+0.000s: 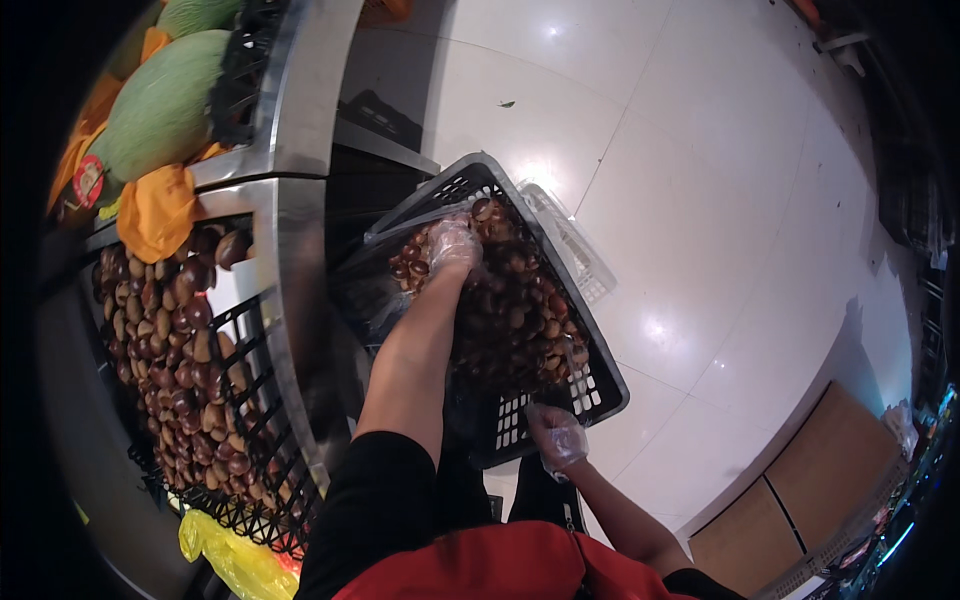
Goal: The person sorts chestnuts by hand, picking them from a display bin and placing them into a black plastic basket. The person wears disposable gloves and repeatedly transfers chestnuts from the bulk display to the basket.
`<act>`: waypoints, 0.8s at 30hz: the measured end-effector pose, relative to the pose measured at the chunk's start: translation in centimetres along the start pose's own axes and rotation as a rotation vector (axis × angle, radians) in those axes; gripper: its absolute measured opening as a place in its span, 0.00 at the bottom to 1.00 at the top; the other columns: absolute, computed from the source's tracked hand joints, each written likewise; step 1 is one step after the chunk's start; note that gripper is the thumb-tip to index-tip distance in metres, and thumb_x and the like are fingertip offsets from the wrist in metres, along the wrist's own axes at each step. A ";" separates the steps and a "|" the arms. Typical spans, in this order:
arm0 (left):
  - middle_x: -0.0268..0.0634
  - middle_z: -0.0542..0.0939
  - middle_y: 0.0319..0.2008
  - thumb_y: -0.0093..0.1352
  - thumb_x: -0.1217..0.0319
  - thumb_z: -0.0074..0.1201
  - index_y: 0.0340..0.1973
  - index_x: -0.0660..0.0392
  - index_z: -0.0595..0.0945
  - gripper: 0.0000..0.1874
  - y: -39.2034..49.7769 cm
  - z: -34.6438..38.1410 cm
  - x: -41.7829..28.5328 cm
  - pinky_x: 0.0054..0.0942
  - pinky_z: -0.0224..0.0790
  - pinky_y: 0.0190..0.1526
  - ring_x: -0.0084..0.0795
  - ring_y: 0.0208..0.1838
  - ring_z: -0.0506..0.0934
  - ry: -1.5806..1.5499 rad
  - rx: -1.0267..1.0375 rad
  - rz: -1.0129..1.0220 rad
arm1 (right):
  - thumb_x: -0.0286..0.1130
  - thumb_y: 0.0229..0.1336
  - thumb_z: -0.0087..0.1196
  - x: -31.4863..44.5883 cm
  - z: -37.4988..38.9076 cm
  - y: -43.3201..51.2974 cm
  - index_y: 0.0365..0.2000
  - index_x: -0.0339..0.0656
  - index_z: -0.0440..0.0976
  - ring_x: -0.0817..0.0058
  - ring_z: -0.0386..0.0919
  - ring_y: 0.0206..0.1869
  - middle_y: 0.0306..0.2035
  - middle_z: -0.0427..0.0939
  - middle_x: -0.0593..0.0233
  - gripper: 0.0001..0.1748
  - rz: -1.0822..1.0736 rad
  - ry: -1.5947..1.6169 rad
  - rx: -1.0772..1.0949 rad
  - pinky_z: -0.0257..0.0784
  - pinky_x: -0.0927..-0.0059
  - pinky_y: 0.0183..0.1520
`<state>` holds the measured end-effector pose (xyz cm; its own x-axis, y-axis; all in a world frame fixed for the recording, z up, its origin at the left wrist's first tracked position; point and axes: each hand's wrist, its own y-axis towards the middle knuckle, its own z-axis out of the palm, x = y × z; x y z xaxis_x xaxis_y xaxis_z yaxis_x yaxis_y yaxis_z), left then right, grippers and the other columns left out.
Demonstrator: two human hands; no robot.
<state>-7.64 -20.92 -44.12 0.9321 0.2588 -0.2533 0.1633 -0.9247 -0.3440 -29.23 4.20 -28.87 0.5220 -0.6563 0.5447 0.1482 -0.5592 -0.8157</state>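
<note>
Before me a black plastic crate (pixel 611 375) holds a heap of brown chestnuts (pixel 517 300), partly in shadow. A clear plastic bag (pixel 386 311) lies over the crate's left side, with chestnuts around it. My left hand (pixel 454 244), in a thin clear plastic glove, is at the bag and the chestnuts toward the far end; its fingers are mostly hidden. My right hand (pixel 559 439), gloved the same way, is at the crate's near rim with its fingers curled over the inside. Whether it grips anything is unclear.
At left, a metal-edged display stand (pixel 296 135) bears green melons (pixel 169 109), orange cloth-like wrapping (pixel 157 210) and a black crate of chestnuts (pixel 176 382). A yellow plastic bag (pixel 232 555) hangs below. A white basket (pixel 570 247) lies beyond my crate. Cardboard boxes (pixel 832 465) stand lower right.
</note>
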 end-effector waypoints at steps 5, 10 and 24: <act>0.43 0.83 0.42 0.65 0.71 0.57 0.46 0.55 0.81 0.13 0.6 1.4 2.8 0.39 0.76 0.44 0.43 0.42 0.82 -0.136 0.071 -0.022 | 0.39 0.65 0.50 -0.6 -0.3 0.9 0.31 0.38 0.77 0.52 0.78 0.32 0.27 0.77 0.47 0.15 -0.038 0.069 -0.050 0.72 0.58 0.39; 0.27 0.75 0.26 0.67 0.72 0.61 0.31 0.52 0.79 0.05 -9.0 -2.5 2.5 0.23 0.69 0.29 0.19 0.28 0.74 -1.160 0.139 -0.499 | 0.35 0.56 0.56 0.0 -1.0 2.4 0.46 0.38 0.77 0.48 0.77 0.48 0.43 0.79 0.46 0.18 -0.238 -0.166 -0.476 0.73 0.54 0.54; 0.55 0.80 0.53 0.62 0.69 0.50 0.46 0.64 0.85 0.19 9.9 0.8 -3.4 0.43 0.72 0.58 0.53 0.57 0.78 0.526 0.552 0.768 | 0.58 0.65 0.43 2.1 -1.8 15.3 0.66 0.53 0.65 0.50 0.68 0.66 0.63 0.71 0.52 0.35 0.081 -0.071 -0.589 0.62 0.56 0.68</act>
<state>-9.49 -30.77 -47.44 0.7669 -0.6098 -0.2001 -0.5689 -0.5016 -0.6517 -27.42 -6.67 -39.85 0.5701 -0.6846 0.4542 -0.3747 -0.7087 -0.5978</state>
